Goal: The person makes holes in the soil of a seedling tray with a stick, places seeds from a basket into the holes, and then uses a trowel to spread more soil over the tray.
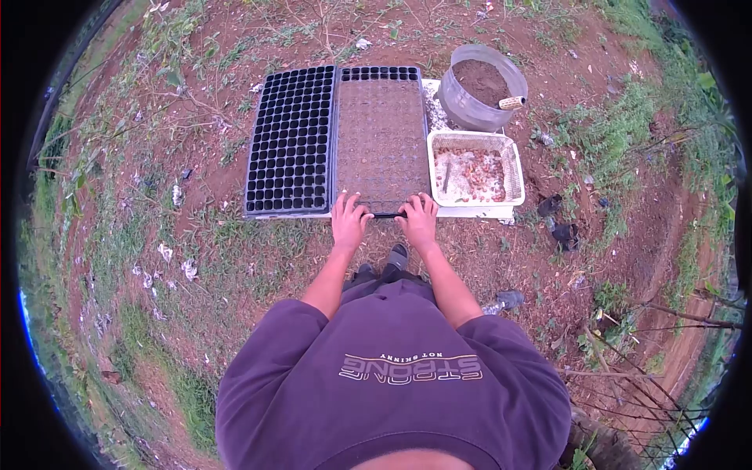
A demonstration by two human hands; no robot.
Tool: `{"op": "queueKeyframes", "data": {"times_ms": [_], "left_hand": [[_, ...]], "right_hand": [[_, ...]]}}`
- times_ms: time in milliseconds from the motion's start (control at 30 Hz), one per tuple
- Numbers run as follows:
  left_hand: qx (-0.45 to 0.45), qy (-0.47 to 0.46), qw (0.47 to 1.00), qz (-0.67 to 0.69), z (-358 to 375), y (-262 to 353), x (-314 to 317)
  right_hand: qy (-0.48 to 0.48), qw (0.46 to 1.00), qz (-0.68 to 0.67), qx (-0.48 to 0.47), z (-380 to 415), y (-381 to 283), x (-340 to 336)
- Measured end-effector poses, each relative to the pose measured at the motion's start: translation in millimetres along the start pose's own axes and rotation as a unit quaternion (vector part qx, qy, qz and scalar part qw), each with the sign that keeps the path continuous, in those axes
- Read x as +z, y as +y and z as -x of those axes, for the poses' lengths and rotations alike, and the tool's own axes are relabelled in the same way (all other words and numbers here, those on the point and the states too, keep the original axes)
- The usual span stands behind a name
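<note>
A black seedling tray filled with brown soil (381, 133) lies in front of me; dark open cells show along its far end. My left hand (349, 219) is closed on the near edge of this tray, left of its middle. My right hand (419, 219) grips the same edge a little to the right, fingers curled over the rim. Between the two hands a short dark strip of the rim shows. Just left of the filled tray lies another black seedling tray (290, 141), its cells without soil. My thumbs and the underside of the rim are partly hidden.
Right of the trays, a white plastic basket (515, 168) holds small reddish-brown pieces and a thin stick. Behind it stands a translucent round tub (470, 113) of dark soil, with a pale corncob-like object (512, 103) at its rim. A white board (478, 212) lies underneath. Dry branches are at lower right.
</note>
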State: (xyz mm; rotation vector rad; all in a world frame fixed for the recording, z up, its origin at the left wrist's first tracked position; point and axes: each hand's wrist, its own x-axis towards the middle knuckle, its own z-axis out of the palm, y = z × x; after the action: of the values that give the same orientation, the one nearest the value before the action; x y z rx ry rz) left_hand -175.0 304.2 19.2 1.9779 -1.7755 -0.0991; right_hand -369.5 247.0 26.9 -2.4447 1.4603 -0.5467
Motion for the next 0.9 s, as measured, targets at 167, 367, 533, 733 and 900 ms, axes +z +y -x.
{"op": "queueKeyframes", "data": {"times_ms": [167, 367, 533, 733, 900], "left_hand": [[-0.002, -0.003, 1.0, 0.003, -0.6, 1.8, -3.3], [-0.012, -0.005, 1.0, -0.002, 1.2, 4.1, -2.1], [-0.017, -0.027, 0.999, -0.008, 1.7, 5.4, -4.1], [-0.008, -0.026, 1.0, -0.008, 9.5, 6.1, -3.7], [-0.02, -0.029, 0.999, -0.003, 16.1, 8.9, -6.8]], "right_hand": [[-0.005, 1.0, 0.008, 0.02, -4.1, -5.0, -0.6], [-0.012, 0.999, -0.005, 0.05, -8.3, -6.2, -7.1], [-0.017, 0.998, -0.006, 0.061, -7.4, -3.9, -4.8], [-0.005, 0.998, 0.002, 0.059, 0.9, -2.1, 1.6], [0.005, 0.999, 0.002, 0.043, 8.8, -4.4, -1.6]]}}
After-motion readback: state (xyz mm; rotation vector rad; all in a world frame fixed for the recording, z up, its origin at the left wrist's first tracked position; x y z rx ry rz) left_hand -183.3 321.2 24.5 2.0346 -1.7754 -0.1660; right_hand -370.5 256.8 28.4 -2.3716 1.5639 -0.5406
